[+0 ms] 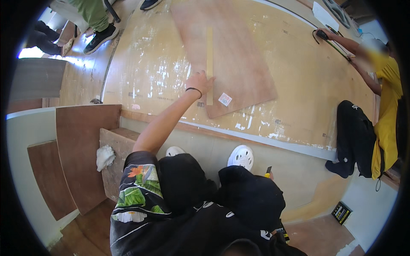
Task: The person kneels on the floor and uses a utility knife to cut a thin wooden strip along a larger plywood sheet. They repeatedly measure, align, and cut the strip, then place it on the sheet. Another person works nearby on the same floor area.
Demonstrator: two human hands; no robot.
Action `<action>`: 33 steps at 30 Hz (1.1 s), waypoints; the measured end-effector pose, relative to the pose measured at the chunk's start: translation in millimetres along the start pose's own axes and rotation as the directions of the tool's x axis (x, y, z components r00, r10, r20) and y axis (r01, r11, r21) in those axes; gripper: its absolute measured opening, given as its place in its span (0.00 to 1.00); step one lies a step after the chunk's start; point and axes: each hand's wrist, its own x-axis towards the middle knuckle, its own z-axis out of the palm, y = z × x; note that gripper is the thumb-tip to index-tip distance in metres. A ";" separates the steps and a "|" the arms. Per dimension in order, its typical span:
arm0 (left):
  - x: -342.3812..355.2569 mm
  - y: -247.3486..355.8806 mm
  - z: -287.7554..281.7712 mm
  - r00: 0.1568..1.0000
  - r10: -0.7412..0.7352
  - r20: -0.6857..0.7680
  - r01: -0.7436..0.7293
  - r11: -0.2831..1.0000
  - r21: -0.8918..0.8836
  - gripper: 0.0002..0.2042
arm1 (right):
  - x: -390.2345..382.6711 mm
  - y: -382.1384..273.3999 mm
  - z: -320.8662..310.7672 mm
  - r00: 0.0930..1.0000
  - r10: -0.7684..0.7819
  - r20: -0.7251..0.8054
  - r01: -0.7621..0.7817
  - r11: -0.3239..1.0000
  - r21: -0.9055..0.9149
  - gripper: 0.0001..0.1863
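A long pale-yellow strip (209, 51) lies on a brown plywood sheet (243, 64), which rests on a stained yellowish raised floor. My left hand (200, 83), with a dark band at the wrist, is closed on the strip near its lower part, with the thumb reaching across it. A small square sticker (225, 99) is on the sheet beside the strip. Low at my right knee, my right hand (272, 175) is mostly hidden by the leg; it grips what looks like a yellow utility knife (267, 174), blade end up.
At right, a person in a yellow top (388, 89) holds a tape measure (321, 35). Another person's shoe (101, 39) is at upper left. Brown boards (87, 149) stand at left by a white crumpled cloth (105, 157). A black box (341, 212) sits at lower right.
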 end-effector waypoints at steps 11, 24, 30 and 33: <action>-21.1 -26.9 30.7 0.969 -0.152 -0.193 0.114 0.974 -0.196 0.28 | -9.3 34.1 -25.1 0.983 0.184 -0.009 -0.183 0.983 0.033 0.15; -19.0 -95.2 17.2 0.972 -0.183 0.150 0.215 0.411 -0.886 0.22 | -4.9 55.3 -32.9 0.962 0.273 -0.006 -0.272 0.961 0.044 0.19; -24.4 -111.6 7.4 0.968 -0.153 0.198 0.229 0.223 -0.948 0.27 | -11.9 63.7 -32.4 0.949 0.314 0.007 -0.314 0.946 0.078 0.21; -22.3 -112.5 17.4 0.969 -0.031 0.247 0.246 0.259 -0.934 0.29 | -20.7 66.9 -17.9 0.926 0.378 -0.005 -0.372 0.914 0.162 0.23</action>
